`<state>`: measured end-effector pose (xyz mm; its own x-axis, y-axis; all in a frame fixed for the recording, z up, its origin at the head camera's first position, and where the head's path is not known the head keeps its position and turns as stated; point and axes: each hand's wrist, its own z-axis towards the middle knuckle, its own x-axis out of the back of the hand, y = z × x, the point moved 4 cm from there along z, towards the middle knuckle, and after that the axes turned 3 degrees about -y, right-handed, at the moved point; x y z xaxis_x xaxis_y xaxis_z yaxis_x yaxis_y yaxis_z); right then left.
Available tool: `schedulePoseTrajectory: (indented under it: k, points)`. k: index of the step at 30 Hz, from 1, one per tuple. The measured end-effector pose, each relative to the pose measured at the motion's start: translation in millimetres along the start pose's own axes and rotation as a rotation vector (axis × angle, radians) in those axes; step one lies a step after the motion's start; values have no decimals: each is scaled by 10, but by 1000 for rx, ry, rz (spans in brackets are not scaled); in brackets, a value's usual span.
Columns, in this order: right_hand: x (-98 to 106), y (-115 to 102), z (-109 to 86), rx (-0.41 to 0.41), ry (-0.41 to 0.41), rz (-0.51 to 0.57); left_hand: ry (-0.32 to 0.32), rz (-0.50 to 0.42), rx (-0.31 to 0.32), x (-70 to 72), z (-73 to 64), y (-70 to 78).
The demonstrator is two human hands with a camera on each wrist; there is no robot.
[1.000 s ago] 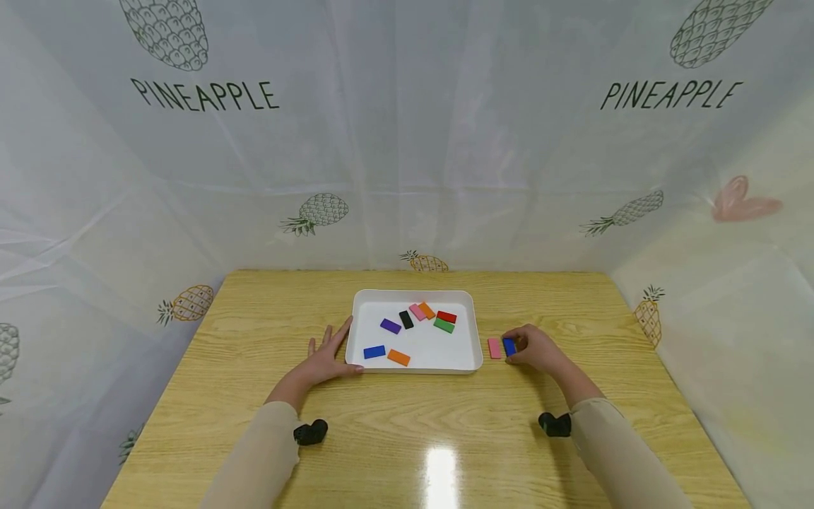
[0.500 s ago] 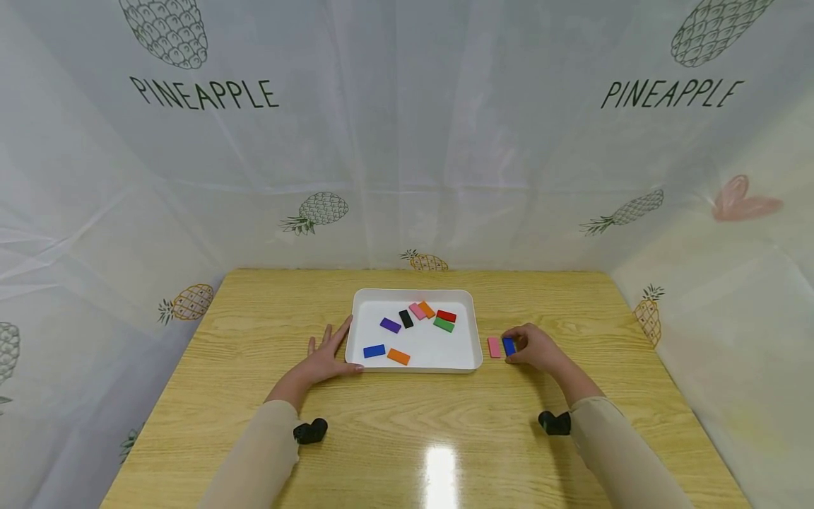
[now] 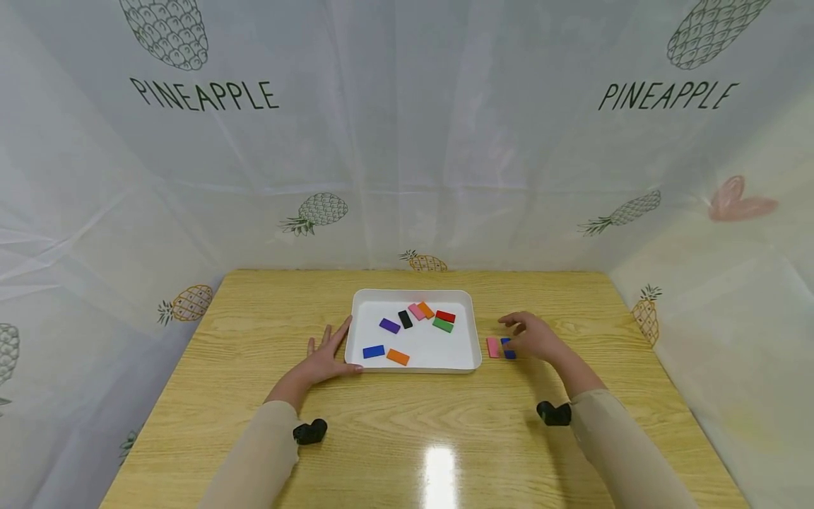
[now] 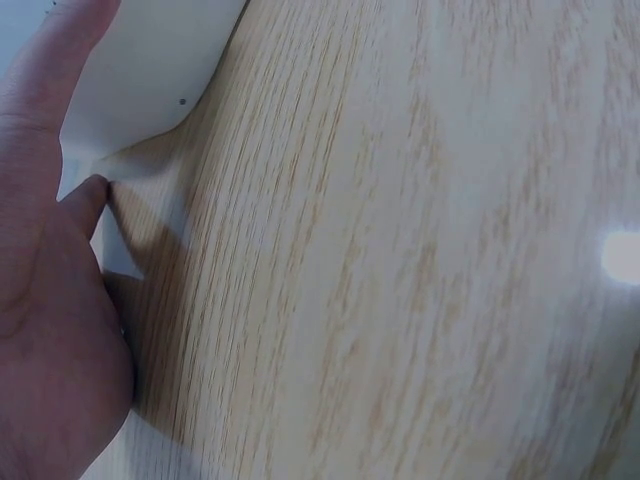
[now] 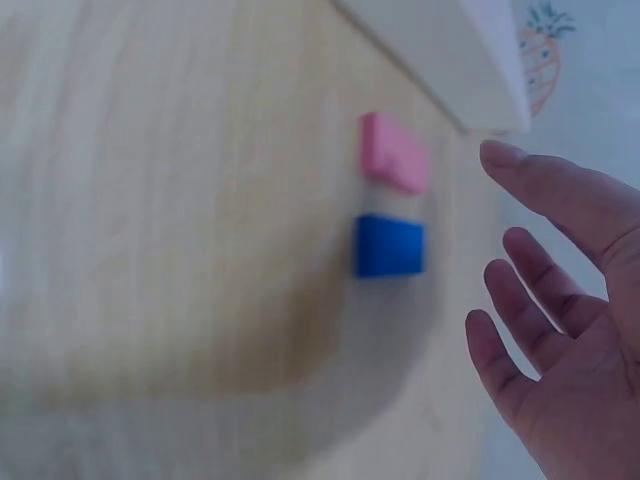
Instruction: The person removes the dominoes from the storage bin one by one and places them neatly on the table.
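My left hand [image 3: 320, 364] was spread at left end of white tray [image 3: 439, 353], thumb at near corner, forefinger at left rim. My right hand [image 3: 534, 339] hung near blue block [image 3: 509, 353], fingers parted. Blue block lay on table [image 3: 381, 410], narrow gap from pink block [image 3: 492, 347]; pink block sat just off tray's right edge. Table ran wide from right hand to its right edge.
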<state>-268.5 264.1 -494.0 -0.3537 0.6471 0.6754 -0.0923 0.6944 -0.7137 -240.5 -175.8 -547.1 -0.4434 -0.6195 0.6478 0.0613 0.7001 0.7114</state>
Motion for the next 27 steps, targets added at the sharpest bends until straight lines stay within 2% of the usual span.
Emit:
schedulePoseTrajectory:
  k: [6,11,18,27]
  points:
    - [48,-281,34,86,0,1,-5,-3,4,-2,-1,-1]
    - [-4,-496,72,132,-11,-8,-6,-5,-1,-1,-1,-12]
    - [-155,-673,236,78,-65,27,-2,-14,-10,10,-34,30]
    - [-341,-812,419,116,-123,41,3,-21,-15,26,-59,81]
